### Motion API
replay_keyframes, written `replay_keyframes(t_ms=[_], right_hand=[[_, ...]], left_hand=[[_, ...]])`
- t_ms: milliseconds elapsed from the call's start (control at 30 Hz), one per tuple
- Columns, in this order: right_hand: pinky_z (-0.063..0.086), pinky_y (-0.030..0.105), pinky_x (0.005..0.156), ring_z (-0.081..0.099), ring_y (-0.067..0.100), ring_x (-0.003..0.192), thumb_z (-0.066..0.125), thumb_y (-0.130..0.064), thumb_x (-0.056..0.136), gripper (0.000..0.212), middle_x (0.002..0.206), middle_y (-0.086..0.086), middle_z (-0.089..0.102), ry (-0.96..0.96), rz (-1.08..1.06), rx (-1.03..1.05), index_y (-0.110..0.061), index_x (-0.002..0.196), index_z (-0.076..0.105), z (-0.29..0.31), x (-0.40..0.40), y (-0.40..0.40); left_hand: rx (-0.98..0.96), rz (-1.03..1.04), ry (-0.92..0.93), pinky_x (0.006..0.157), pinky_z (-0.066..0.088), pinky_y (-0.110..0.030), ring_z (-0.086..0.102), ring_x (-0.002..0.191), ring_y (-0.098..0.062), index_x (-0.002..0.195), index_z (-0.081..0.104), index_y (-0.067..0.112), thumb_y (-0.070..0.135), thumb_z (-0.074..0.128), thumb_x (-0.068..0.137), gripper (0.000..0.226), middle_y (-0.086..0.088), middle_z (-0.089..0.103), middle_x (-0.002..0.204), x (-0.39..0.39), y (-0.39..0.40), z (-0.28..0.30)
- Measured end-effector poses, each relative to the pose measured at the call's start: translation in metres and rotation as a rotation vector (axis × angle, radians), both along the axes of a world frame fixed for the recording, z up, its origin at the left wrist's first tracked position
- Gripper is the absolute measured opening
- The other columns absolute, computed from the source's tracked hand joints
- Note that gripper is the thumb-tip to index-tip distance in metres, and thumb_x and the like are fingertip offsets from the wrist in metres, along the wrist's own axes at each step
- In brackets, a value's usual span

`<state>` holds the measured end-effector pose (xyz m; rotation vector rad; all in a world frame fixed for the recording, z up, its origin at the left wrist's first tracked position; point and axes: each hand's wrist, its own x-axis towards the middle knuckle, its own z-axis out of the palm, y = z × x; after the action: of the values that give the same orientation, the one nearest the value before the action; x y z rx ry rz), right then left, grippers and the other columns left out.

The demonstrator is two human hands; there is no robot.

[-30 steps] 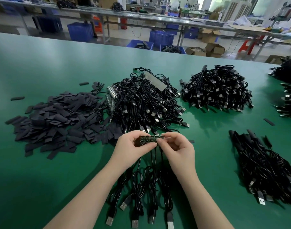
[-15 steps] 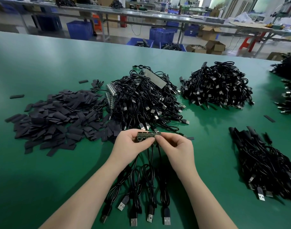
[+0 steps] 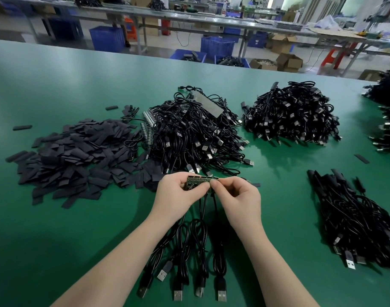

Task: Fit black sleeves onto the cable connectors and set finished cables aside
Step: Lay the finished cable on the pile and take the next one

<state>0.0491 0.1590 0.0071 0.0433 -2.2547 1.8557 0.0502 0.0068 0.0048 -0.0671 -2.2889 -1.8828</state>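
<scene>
— Hands first: what are they doing with that strip?

— The left hand [image 3: 175,194] is gripping a small green board strip [image 3: 199,181] with its fingers curled round one end, and the right hand [image 3: 240,196] is pinching the other end between thumb and forefinger. Several cables [image 3: 200,247] are hanging from the strip toward the person, their USB plugs [image 3: 220,294] lying on the green surface [image 3: 56,240].

— So how should this step be going?

— I'm judging that one board is being worked loose from the strip; the left hand should be holding steady while the right is bending only at the joint, not tugging the wires.

— And the sleeves?

— The black sleeves [image 3: 74,156] are lying in a heap just left of the hands, within easy reach. The finished cables [image 3: 353,218] are piling up well to the right.

— Room to move?

— Bare surface is lying open to both sides of the forearms; the unsleeved cable heap [image 3: 194,134] is sitting just beyond the hands, so I would be lifting clear of it.
</scene>
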Motion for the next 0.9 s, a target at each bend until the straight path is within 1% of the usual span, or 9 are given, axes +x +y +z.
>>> replay_keyframes(t_ms=[267, 333, 400, 467, 567, 667, 733, 800, 900], right_hand=[[0.045, 0.010, 0.061, 0.057, -0.003, 0.061, 0.077, -0.017, 0.084, 0.016, 0.070, -0.012, 0.070, -0.013, -0.017, 0.025, -0.024, 0.071, 0.072, 0.001, 0.003, 0.001], [0.044, 0.009, 0.061, 0.057, -0.003, 0.061, 0.077, -0.016, 0.084, 0.018, 0.068, -0.015, 0.068, 0.006, -0.033, 0.042, -0.025, 0.070, 0.070, 0.001, 0.004, 0.000], [0.043, 0.009, 0.061, 0.057, -0.001, 0.062, 0.077, -0.015, 0.084, 0.020, 0.068, -0.016, 0.067, 0.043, -0.054, 0.091, -0.025, 0.069, 0.069, 0.000, 0.005, -0.001], [0.044, 0.009, 0.062, 0.059, -0.001, 0.063, 0.077, -0.017, 0.084, 0.019, 0.069, -0.016, 0.069, 0.045, -0.068, 0.082, -0.026, 0.070, 0.070, 0.000, 0.006, 0.000], [0.045, 0.010, 0.062, 0.059, -0.001, 0.063, 0.074, -0.021, 0.087, 0.015, 0.069, -0.013, 0.069, 0.040, -0.146, -0.020, -0.024, 0.074, 0.069, 0.001, 0.004, 0.003], [0.051, 0.022, 0.066, 0.066, 0.011, 0.070, 0.066, -0.024, 0.094, 0.010, 0.073, -0.009, 0.066, 0.049, -0.241, -0.141, -0.021, 0.084, 0.064, 0.000, 0.003, 0.007], [0.051, 0.021, 0.064, 0.067, 0.010, 0.069, 0.063, -0.025, 0.096, 0.009, 0.074, -0.012, 0.065, 0.075, -0.301, -0.188, -0.023, 0.087, 0.062, 0.000, 0.003, 0.009], [0.048, 0.017, 0.062, 0.061, 0.002, 0.065, 0.063, -0.024, 0.096, 0.009, 0.074, -0.019, 0.064, 0.153, -0.371, -0.192, -0.026, 0.088, 0.061, 0.005, 0.004, 0.010], [0.048, 0.024, 0.066, 0.056, 0.005, 0.070, 0.063, -0.019, 0.096, 0.017, 0.078, -0.019, 0.062, 0.358, -0.442, -0.149, -0.034, 0.089, 0.061, 0.024, 0.008, 0.011]], left_hand=[[-0.031, 0.014, -0.005, 0.075, 0.058, -0.049, 0.072, 0.075, -0.018, 0.086, 0.078, 0.030, 0.026, 0.078, 0.080, 0.007, 0.008, 0.075, 0.077, 0.003, 0.003, 0.003], [-0.052, 0.032, 0.002, 0.071, 0.059, -0.042, 0.071, 0.073, -0.015, 0.084, 0.077, 0.030, 0.023, 0.078, 0.080, 0.008, 0.010, 0.074, 0.076, 0.003, 0.004, 0.002], [-0.101, 0.037, 0.018, 0.064, 0.056, -0.028, 0.068, 0.069, -0.006, 0.080, 0.075, 0.035, 0.020, 0.078, 0.080, 0.015, 0.014, 0.073, 0.074, 0.003, 0.005, 0.002], [-0.108, 0.030, 0.012, 0.065, 0.054, -0.022, 0.068, 0.070, -0.002, 0.081, 0.075, 0.036, 0.021, 0.078, 0.080, 0.015, 0.016, 0.073, 0.076, 0.003, 0.005, 0.002], [-0.089, 0.064, 0.011, 0.075, 0.057, -0.025, 0.069, 0.080, -0.001, 0.091, 0.077, 0.029, 0.025, 0.077, 0.081, 0.011, 0.017, 0.074, 0.084, 0.005, 0.004, -0.001], [-0.120, 0.078, -0.002, 0.081, 0.054, -0.024, 0.066, 0.090, -0.004, 0.098, 0.070, 0.040, 0.031, 0.076, 0.082, 0.019, 0.019, 0.072, 0.094, 0.006, 0.004, -0.004], [-0.189, 0.042, -0.003, 0.087, 0.044, -0.011, 0.057, 0.105, 0.007, 0.114, 0.059, 0.047, 0.034, 0.073, 0.084, 0.035, 0.024, 0.064, 0.110, 0.007, 0.006, -0.005], [-0.282, -0.006, 0.016, 0.088, 0.035, -0.004, 0.048, 0.113, 0.013, 0.133, 0.048, 0.043, 0.038, 0.070, 0.086, 0.052, 0.027, 0.054, 0.124, 0.007, 0.008, -0.006], [-0.409, 0.009, 0.096, 0.093, 0.021, 0.005, 0.032, 0.120, 0.023, 0.140, 0.046, 0.037, 0.043, 0.062, 0.091, 0.052, 0.023, 0.039, 0.139, 0.007, 0.007, -0.005]])
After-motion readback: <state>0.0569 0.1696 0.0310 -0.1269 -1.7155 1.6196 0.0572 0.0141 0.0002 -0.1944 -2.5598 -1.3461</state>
